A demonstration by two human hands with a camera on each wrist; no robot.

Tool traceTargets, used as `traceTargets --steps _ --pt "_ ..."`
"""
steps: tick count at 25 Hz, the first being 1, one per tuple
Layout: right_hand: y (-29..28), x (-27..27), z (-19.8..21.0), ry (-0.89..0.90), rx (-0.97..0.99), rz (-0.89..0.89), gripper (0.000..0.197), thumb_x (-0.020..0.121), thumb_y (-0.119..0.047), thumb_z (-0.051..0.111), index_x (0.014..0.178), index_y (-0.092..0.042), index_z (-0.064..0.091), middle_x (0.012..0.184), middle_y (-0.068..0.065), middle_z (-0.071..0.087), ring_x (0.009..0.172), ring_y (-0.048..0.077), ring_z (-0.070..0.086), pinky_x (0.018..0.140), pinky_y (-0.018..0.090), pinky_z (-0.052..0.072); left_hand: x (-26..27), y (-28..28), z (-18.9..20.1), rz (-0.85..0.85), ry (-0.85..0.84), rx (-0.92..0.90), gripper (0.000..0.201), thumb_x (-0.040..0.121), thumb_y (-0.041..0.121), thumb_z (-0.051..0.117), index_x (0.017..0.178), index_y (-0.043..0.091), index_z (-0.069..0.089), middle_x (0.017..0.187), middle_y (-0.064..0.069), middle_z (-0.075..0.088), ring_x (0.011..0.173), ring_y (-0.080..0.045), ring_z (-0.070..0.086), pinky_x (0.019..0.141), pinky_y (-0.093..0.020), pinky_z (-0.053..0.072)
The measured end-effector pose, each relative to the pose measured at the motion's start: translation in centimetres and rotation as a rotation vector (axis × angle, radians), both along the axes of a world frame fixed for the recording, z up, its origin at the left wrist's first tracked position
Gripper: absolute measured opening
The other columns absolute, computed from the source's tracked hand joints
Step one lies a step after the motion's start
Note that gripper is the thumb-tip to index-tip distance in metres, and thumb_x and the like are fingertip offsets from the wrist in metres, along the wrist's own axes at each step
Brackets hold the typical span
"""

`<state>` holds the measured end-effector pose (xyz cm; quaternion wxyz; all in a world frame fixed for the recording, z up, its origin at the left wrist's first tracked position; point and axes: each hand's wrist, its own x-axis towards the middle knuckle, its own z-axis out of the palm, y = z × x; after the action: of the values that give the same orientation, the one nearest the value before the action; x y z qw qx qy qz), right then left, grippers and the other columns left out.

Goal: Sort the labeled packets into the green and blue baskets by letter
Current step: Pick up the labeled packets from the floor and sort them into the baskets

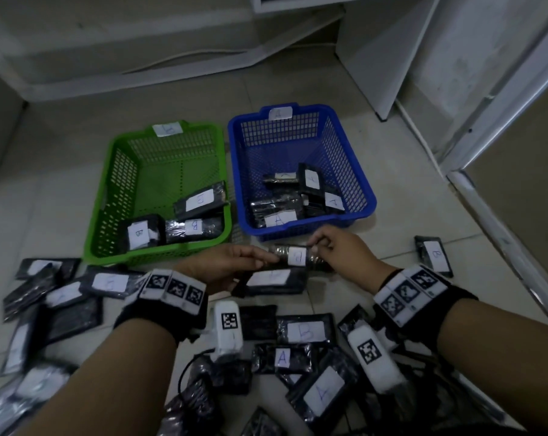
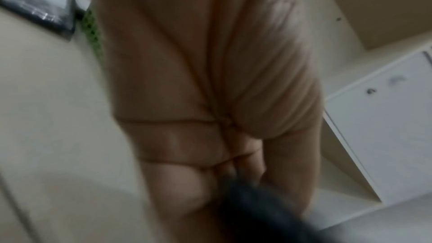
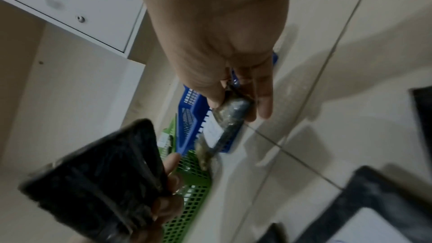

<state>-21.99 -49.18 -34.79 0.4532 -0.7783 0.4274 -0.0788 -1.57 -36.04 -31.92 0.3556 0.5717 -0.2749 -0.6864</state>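
Observation:
My right hand (image 1: 316, 247) pinches a rolled black packet (image 1: 297, 259) with a white label just in front of the blue basket (image 1: 356, 158); the pinch also shows in the right wrist view (image 3: 233, 112). My left hand (image 1: 260, 259) grips a flat black packet (image 1: 275, 280) from above, and its fingertips reach the roll's left end. That flat packet (image 3: 93, 182) is large and blurred in the right wrist view. The green basket (image 1: 109, 171), tagged B, holds three B packets. The blue basket, tagged A, holds several A packets. I cannot read the roll's letter.
Several loose labelled packets lie on the tiled floor around both wrists, such as an A packet (image 1: 283, 358) and a B packet (image 1: 434, 254) off to the right. White cabinets (image 1: 392, 58) stand behind the baskets. A black cable (image 1: 184, 372) loops near my left forearm.

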Motion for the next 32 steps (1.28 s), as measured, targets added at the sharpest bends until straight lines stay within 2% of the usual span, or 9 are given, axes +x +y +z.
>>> traceTargets --steps 2,5,7,11,17,22,27,30,32 --pt "0.2 1.0 0.8 -0.132 0.104 -0.067 0.011 0.094 -0.013 0.051 0.093 -0.019 0.061 0.089 0.012 0.058 0.074 0.028 0.06 0.046 0.029 0.054 0.7 0.4 0.4 0.064 -0.01 -0.042 0.025 0.094 -0.002 0.043 0.111 0.003 0.061 0.081 -0.001 0.07 0.059 -0.006 0.063 0.046 -0.017 0.049" --pt "-0.4 2.2 1.8 -0.263 -0.022 -0.097 0.014 0.094 -0.009 0.051 0.092 -0.019 0.061 0.084 0.004 0.056 0.073 0.02 0.057 0.052 0.019 0.053 2.1 0.7 0.7 0.127 -0.025 -0.097 0.026 0.091 -0.002 0.05 0.111 0.01 0.062 0.085 0.003 0.068 0.064 -0.002 0.062 0.056 -0.017 0.051" --pt "-1.0 2.8 2.1 -0.345 0.005 -0.156 0.015 0.094 -0.008 0.051 0.094 -0.019 0.061 0.087 0.002 0.056 0.077 0.019 0.058 0.052 0.022 0.053 2.7 0.7 1.1 0.177 -0.042 -0.12 0.031 0.088 -0.004 0.054 0.111 0.014 0.062 0.085 0.008 0.068 0.068 -0.001 0.063 0.063 -0.016 0.052" --pt "-1.7 3.8 2.3 -0.431 0.098 -0.245 0.015 0.095 -0.002 0.048 0.102 -0.01 0.059 0.087 -0.001 0.058 0.079 0.019 0.06 0.049 0.025 0.055 3.5 0.4 1.3 0.286 -0.062 -0.189 0.038 0.085 -0.005 0.058 0.114 0.019 0.062 0.1 0.004 0.069 0.085 -0.013 0.063 0.071 -0.028 0.052" --pt "-2.4 5.9 2.3 -0.421 0.145 -0.279 0.019 0.097 -0.004 0.045 0.104 -0.016 0.058 0.105 0.005 0.06 0.073 0.019 0.061 0.05 0.021 0.054 4.5 1.1 1.3 0.477 -0.067 -0.249 0.042 0.088 -0.006 0.051 0.123 0.015 0.057 0.102 0.003 0.068 0.07 -0.01 0.064 0.061 -0.028 0.055" --pt "-2.4 8.3 1.5 -0.456 0.162 -0.288 0.018 0.097 -0.003 0.044 0.102 -0.014 0.058 0.111 0.009 0.06 0.079 0.015 0.062 0.047 0.017 0.051 5.0 1.6 0.6 0.697 -0.059 -0.294 0.043 0.09 -0.003 0.051 0.129 0.015 0.053 0.103 0.002 0.065 0.072 -0.01 0.064 0.057 -0.027 0.054" --pt "-2.5 10.3 1.1 -0.486 0.182 -0.285 0.018 0.097 -0.004 0.044 0.101 -0.017 0.056 0.112 0.012 0.06 0.077 0.022 0.063 0.053 0.028 0.055 5.1 1.7 0.3 0.8 -0.062 -0.333 0.04 0.092 -0.005 0.047 0.128 0.013 0.051 0.099 0.0 0.066 0.064 -0.01 0.063 0.05 -0.026 0.052" --pt "-2.0 10.8 0.7 -0.477 0.183 -0.275 0.02 0.097 -0.005 0.045 0.098 -0.02 0.057 0.11 0.012 0.06 0.077 0.028 0.065 0.051 0.026 0.054 5.4 1.9 0.1 0.85 -0.076 -0.339 0.042 0.09 -0.008 0.043 0.124 0.016 0.053 0.1 -0.001 0.067 0.071 -0.017 0.058 0.053 -0.028 0.053" --pt "-1.6 11.2 0.9 -0.474 0.197 -0.271 0.023 0.097 -0.005 0.045 0.093 -0.024 0.057 0.108 0.012 0.061 0.075 0.03 0.065 0.054 0.03 0.055 5.7 2.2 0.0 0.911 -0.073 -0.34 0.042 0.09 -0.008 0.043 0.12 0.019 0.054 0.104 -0.002 0.066 0.076 -0.018 0.059 0.055 -0.029 0.052"
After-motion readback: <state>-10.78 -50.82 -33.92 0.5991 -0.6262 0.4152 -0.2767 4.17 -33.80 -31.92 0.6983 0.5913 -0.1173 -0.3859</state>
